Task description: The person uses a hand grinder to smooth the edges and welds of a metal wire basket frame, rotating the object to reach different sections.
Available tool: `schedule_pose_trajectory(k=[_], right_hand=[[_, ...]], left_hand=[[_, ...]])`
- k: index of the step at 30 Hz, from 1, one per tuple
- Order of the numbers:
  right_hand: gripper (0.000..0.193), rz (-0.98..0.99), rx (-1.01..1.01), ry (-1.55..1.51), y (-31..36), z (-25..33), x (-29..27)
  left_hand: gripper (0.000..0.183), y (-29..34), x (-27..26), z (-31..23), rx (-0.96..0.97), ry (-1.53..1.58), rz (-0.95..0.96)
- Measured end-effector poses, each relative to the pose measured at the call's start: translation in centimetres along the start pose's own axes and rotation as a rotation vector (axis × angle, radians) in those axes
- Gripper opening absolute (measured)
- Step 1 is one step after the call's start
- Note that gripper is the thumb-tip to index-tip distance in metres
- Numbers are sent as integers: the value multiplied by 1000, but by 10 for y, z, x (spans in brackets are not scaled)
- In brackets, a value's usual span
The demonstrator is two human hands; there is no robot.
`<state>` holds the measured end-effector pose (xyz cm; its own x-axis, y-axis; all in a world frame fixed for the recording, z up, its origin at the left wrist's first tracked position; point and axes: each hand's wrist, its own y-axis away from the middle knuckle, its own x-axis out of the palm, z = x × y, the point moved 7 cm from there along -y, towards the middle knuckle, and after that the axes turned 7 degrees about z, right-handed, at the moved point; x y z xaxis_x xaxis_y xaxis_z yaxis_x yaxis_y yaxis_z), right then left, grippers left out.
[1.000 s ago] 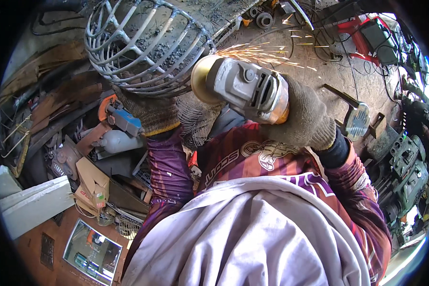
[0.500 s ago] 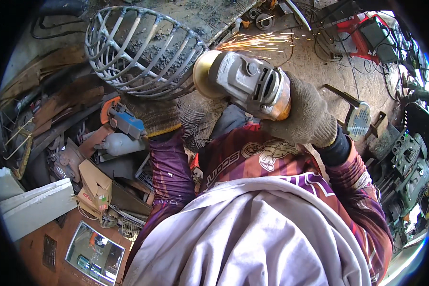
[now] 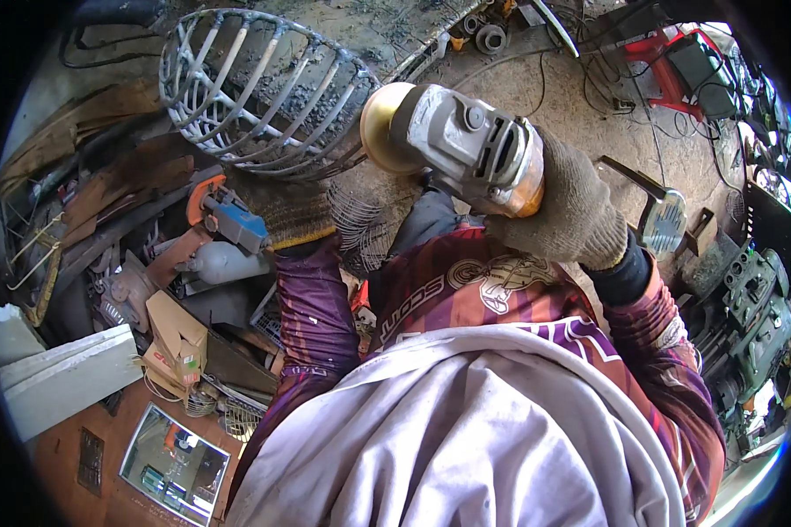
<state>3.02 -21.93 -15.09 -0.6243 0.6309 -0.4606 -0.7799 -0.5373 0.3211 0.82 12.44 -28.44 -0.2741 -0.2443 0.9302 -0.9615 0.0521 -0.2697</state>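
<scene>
My right hand (image 3: 576, 202), in a knitted work glove, is wrapped round the rear of a grey and orange angle grinder (image 3: 475, 145). The grinder's pale disc (image 3: 385, 130) is beside the right end of a rounded cage of welded metal bars (image 3: 264, 97); I cannot tell whether they touch. No sparks show at the disc. My left hand (image 3: 281, 213), also gloved, lies against the near side of the cage. Its fingers are hidden beneath the bars, so its grip cannot be made out. Beside this hand is a coil of thin wire (image 3: 360, 224).
A blue and orange tool (image 3: 228, 220) and a grey cylinder (image 3: 228, 263) lie left of my left arm. A flat-headed metal piece (image 3: 662, 220) stands right of my right hand. Cables (image 3: 589, 79) cross the ground toward a red-framed machine (image 3: 668, 70). Heavy machine parts (image 3: 756, 290) stand far right.
The spark stream beyond the disc has stopped. My right hand and the grinder have shifted slightly right, with the disc a little farther up. The cage and my left hand have hardly moved.
</scene>
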Motion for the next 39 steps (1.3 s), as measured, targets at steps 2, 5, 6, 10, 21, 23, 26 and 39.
schedule_pose_trajectory(k=[2,5,6,10,21,23,26,39], right_hand=[[85,13,11,2,-3,0,-1],[86,10,-13,55,-1,4,0],[86,-8,-45,106,1,7,-1],[82,-24,-17,129,6,2,-4],[88,99,75,86,4,1,-3],[84,101,65,100,0,-4,0],[78,113,54,121,-3,-2,0],[79,206,-109,18,-22,-5,5]], left_hand=[[53,3,0,1,-35,-74,-57],[55,7,0,0,-79,-191,-141],[55,5,0,-1,-77,-193,-140],[56,-6,9,-6,-107,-55,-93],[52,-47,75,-3,-110,-95,-294],[53,-39,79,-13,113,-707,-1084],[55,-36,70,-19,83,-714,-1116],[49,-39,78,-13,120,-663,-1059]])
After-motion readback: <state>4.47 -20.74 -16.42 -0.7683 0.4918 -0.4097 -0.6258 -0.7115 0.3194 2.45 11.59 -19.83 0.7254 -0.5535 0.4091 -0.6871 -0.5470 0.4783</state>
